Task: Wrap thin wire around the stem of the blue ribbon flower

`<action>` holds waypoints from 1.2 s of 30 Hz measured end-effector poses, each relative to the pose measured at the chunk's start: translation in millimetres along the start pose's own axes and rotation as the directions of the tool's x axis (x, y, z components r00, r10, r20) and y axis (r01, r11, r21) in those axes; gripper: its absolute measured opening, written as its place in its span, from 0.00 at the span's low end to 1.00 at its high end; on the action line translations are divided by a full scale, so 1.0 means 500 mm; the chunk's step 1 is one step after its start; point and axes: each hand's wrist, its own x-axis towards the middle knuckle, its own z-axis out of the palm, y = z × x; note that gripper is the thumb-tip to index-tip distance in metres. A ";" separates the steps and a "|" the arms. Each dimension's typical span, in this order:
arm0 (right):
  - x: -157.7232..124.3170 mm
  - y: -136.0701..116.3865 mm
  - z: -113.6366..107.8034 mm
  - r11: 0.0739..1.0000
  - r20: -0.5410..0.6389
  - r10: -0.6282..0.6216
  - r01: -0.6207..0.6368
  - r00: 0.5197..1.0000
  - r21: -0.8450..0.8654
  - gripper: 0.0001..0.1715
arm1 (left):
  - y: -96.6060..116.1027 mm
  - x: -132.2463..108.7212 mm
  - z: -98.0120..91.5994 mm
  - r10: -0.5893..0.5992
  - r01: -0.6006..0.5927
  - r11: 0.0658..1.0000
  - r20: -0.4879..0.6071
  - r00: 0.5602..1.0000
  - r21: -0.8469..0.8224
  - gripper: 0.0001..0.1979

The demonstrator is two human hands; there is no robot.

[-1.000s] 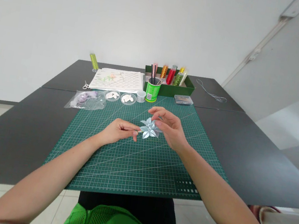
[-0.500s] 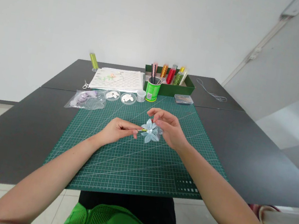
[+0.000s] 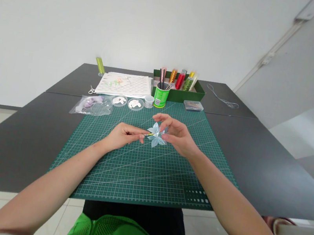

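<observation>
Flower work, mid-hold. Pinches the thin stem (image 3: 147, 134) of a pale blue paper flower (image 3: 156, 136) in the left hand (image 3: 122, 136), thumb and forefinger closed tight on it, just left of the bloom. Presses the right hand (image 3: 177, 136) against the petals from the opposite side. Fingertips there now closed on the bloom's right edge, where 1 second back spread loose above it with the forefinger raised. Shows the flower turned a little since then, petals less flat to the camera, bloom drawn tighter between the 2 grips. Holds it just above the green cutting mat (image 3: 142, 174); cannot tell whether a lower petal brushes the surface. Reads as petal shaping under way, not a change of hold, since neither grip has let go. Beyond the grips, near the mat's far edge: green cup (image 3: 161, 95) of tools, 2 small round dishes (image 3: 119, 100), clear bag (image 3: 91, 105) further left, printed sheet (image 3: 126, 85) and green tray (image 3: 198, 95) of bottles behind, all on the dark desk (image 3: 23, 132).
</observation>
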 end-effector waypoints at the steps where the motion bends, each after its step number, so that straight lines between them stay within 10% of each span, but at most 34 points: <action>1: 0.001 0.000 0.002 1.000 -0.018 0.005 -0.004 1.000 0.014 0.07 | 0.001 0.000 0.000 0.004 -0.004 1.000 -0.002 1.000 0.006 0.17; 16: 0.012 -0.001 0.002 0.959 -0.025 0.162 -0.152 0.986 0.238 0.26 | -0.005 -0.002 -0.002 0.011 -0.011 1.000 -0.013 1.000 -0.002 0.16; 24: 0.016 0.055 -0.013 0.960 -0.248 0.271 -0.241 0.930 0.145 0.14 | 0.000 0.000 -0.001 0.017 -0.021 0.997 -0.052 0.999 -0.079 0.18; 36: -0.043 0.096 0.042 0.968 0.100 0.248 -0.242 0.964 -0.068 0.17 | 0.010 -0.006 0.026 0.025 -0.039 0.993 -0.127 0.992 -0.113 0.14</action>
